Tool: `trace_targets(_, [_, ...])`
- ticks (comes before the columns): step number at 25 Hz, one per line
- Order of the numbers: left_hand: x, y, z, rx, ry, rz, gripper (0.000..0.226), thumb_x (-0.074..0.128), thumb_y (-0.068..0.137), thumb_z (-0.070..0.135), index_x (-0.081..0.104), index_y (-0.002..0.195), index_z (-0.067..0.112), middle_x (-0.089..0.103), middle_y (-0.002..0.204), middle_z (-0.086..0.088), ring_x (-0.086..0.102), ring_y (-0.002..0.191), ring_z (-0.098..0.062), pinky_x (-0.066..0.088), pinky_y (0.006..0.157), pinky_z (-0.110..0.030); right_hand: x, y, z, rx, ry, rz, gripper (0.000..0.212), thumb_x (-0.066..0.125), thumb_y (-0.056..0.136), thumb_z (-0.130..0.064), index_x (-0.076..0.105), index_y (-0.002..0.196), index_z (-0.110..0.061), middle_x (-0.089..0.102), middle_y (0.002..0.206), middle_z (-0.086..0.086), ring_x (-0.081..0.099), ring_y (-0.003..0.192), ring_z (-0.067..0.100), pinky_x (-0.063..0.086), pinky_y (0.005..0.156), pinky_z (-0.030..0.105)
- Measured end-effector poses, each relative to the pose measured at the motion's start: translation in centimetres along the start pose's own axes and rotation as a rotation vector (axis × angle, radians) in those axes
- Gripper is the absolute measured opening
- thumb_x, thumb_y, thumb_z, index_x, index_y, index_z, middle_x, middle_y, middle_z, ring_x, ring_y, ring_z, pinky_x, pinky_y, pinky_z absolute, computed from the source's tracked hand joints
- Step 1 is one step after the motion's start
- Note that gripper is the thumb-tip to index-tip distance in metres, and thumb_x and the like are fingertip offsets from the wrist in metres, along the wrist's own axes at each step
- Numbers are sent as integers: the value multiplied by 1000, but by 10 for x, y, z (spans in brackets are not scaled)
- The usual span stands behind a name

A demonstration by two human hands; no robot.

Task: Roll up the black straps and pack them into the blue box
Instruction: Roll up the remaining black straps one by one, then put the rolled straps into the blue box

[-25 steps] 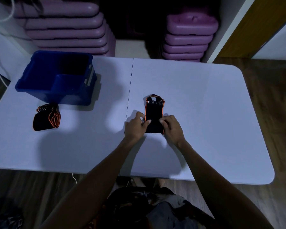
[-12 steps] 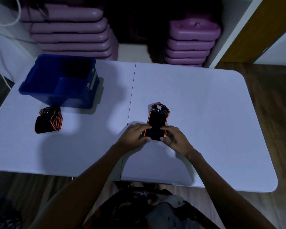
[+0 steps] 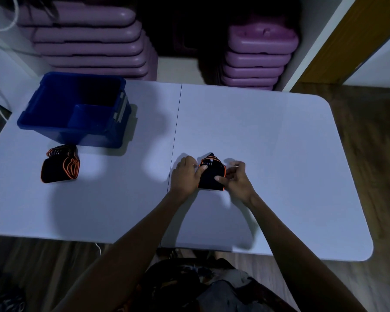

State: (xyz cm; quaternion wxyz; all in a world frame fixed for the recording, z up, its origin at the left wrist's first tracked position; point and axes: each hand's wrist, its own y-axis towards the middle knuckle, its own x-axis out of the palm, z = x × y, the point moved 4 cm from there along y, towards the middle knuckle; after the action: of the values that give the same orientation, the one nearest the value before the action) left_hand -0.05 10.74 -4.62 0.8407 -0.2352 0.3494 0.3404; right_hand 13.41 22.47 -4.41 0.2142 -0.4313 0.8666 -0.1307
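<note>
A black strap (image 3: 211,175) is being rolled on the white surface (image 3: 268,140). It is held by the fingers of the left hand (image 3: 185,176) and right hand (image 3: 235,179). The roll should be kept tight and even. The blue box (image 3: 74,109) is well apart, with 1 more strap (image 3: 60,164) beside it.

strap (image 3: 211,176): matt black cloth, orange-trimmed edges | second strap (image 3: 60,164): same matt cloth, orange trim | box (image 3: 43,122): smooth blue plastic, slight sheen | table (image 3: 268,143): smooth matt white top | floor (image 3: 369,154): wood-look, grained | stacked cases (image 3: 88,41): smooth purple plastic
</note>
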Motion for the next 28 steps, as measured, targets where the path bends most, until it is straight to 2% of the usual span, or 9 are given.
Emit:
trace_targets(3, [1,-2,4,29,-212,-22,34,47,89,41,59,101,11,64,97,-10,57,93,-25,46,78,-37,1,6,-4,11,53,-83,39,67,83,-3,53,119,-8,61,103,11,61,93,22,54,71,21])
trace_targets(6, [4,-14,1,145,-338,-80,37,51,86,38,61,112,13,66,99,-10,59,94,-23,49,82,-36,6,-5,-1,-58,-29,2,36,74,76,-26,64,110,-20,61,113,10,59,106,21,53,89,37])
trace_targets(12, [-22,-34,-19,13,-517,-80,31,63,79,32,58,105,16,65,99,-2,63,90,-15,46,72,-8,18,-17,-30,-194,-68,-93,29,69,83,-7,62,110,-12,65,100,-3,59,82,-10,46,69,7])
trace_targets(17, [-97,-26,-26,-109,-540,164,28,62,88,28,58,115,19,63,100,1,65,86,-15,57,69,-26,51,18,-119,-411,-179,-251,32,71,81,-11,64,107,-28,63,104,-11,56,87,-10,43,76,6])
trace_targets(19, [-151,-13,-39,-115,-517,305,25,55,92,22,57,117,15,63,102,-3,61,83,-11,52,63,-13,76,31,-179,-555,-201,-258,35,71,80,-9,65,109,-28,61,104,-12,55,90,-11,41,79,6])
trace_targets(21, [-212,-3,-61,-108,-454,571,19,52,94,17,62,108,10,66,100,-7,60,83,-15,47,67,-14,105,44,-236,-669,-169,-271,36,70,81,-7,65,111,-25,58,105,-14,55,93,-7,50,77,14])
trace_targets(24, [-295,3,-115,-196,-321,919,19,49,94,16,65,99,7,67,97,-14,60,88,-25,47,78,-34,164,66,-299,-789,-220,-277,37,69,79,-6,66,113,-23,58,107,-13,57,100,9,54,80,31])
trace_targets(26, [-337,16,-159,-348,-221,945,22,50,93,16,65,103,4,64,100,-23,59,94,-37,47,82,-42,218,88,-324,-924,-464,-315,41,69,78,-6,65,115,-21,60,113,-1,56,106,17,45,93,30])
trace_targets(28, [-357,33,-196,-489,-117,742,28,54,91,19,64,111,2,63,106,-28,59,100,-41,47,86,-44,276,110,-330,-947,-750,-458,41,66,80,-8,64,118,-24,56,121,3,54,109,19,45,92,31])
